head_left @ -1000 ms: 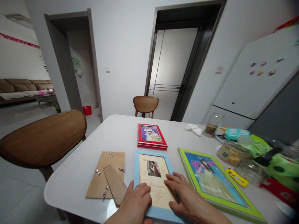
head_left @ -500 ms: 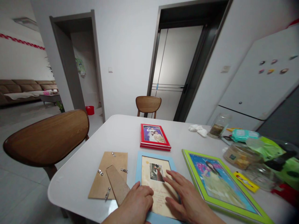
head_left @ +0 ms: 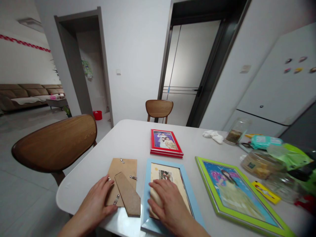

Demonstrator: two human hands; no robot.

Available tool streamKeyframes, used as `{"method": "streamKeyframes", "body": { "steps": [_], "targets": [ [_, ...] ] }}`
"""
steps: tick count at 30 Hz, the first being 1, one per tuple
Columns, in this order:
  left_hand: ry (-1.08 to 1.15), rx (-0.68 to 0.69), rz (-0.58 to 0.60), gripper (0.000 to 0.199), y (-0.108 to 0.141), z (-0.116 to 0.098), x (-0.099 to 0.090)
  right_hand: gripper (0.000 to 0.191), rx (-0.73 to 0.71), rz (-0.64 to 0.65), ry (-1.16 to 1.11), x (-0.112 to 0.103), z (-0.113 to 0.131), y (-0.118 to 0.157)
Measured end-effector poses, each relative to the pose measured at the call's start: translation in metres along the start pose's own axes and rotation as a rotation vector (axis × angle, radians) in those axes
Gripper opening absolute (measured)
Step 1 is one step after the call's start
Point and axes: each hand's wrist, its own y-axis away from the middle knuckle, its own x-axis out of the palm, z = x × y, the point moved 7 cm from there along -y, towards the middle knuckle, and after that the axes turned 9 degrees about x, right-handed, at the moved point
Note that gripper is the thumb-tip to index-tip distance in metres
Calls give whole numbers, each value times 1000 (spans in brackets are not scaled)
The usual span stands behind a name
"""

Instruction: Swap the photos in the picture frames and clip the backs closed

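Observation:
My left hand (head_left: 96, 200) is at the left edge of a brown backing board (head_left: 125, 164) with metal clips and a stand leg, its thumb and fingers apart around that edge. Just right of the board lies a light blue frame (head_left: 146, 197) holding a cream sheet with a small photo. My right hand (head_left: 168, 204) rests over this sheet, fingers spread, covering its lower part and some of the photo. Farther right lies a green frame (head_left: 217, 204) with a picture of a person in a pale dress. Behind the blue frame, red frames (head_left: 166, 152) are stacked.
On the white table (head_left: 98, 164), the right side holds a glass jar (head_left: 234, 133), crumpled tissue (head_left: 212, 135), a food container (head_left: 258, 164), a yellow packet (head_left: 266, 192) and green bags. Wooden chairs stand at the left (head_left: 56, 143) and far side (head_left: 159, 108).
My left hand has moved left from the blue frame to the backing board. My right hand has shifted left over the sheet. The view has turned slightly.

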Motion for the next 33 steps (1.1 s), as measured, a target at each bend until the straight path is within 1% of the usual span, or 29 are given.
{"method": "streamKeyframes", "body": {
  "steps": [2, 3, 5, 7, 10, 12, 13, 15, 17, 18, 20, 22, 23, 24, 26, 28, 29, 31, 33],
  "targets": [
    [-12, -6, -29, 56, 7, 17, 5, 38, -39, 10, -45, 13, 32, -6],
    [-19, 0, -45, 55, 10, 21, 7, 40, -53, 18, -54, 21, 46, -9],
    [-45, 10, -81, 51, 12, 22, 9, 46, -54, 9, -58, 36, 66, -16],
    [-66, 8, -105, 47, 11, 20, 9, 48, -25, 1, -73, 49, 75, -22],
    [-72, 12, -126, 43, 9, 21, 9, 46, 43, 24, -178, 60, 74, -30],
    [-61, 42, -140, 45, 8, 22, 7, 51, 79, 39, -284, 57, 71, -33],
    [-53, 72, -161, 48, 8, 20, 3, 53, 89, 38, -333, 52, 70, -33],
    [-37, 164, -232, 57, 9, 11, -9, 53, 91, 26, -409, 33, 70, -31],
    [-21, 278, -305, 64, 9, -7, -25, 47, 70, 5, -447, 7, 68, -26],
    [-10, 337, -329, 65, 9, -19, -32, 43, 56, -5, -448, -6, 66, -22],
    [29, 424, -329, 64, 5, -45, -37, 33, 47, -21, -412, -31, 54, -11],
    [93, 492, -301, 65, 0, -72, -31, 28, 65, -7, -348, -48, 33, 2],
    [125, 525, -269, 67, -4, -85, -22, 28, 90, 11, -312, -52, 20, 9],
    [160, 551, -234, 69, -7, -96, -10, 27, 117, 28, -275, -53, 5, 16],
    [214, 569, -114, 69, -16, -114, 18, 28, 169, 57, -209, -51, -23, 28],
    [249, 543, 8, 70, -23, -123, 44, 29, 208, 83, -154, -43, -45, 37],
    [262, 516, 51, 70, -25, -125, 53, 30, 220, 91, -130, -38, -52, 39],
    [284, 459, 101, 69, -30, -126, 60, 30, 227, 84, -89, -30, -62, 41],
    [300, 415, 133, 66, -33, -125, 58, 31, 220, 57, -54, -23, -67, 40]
  ]
}}
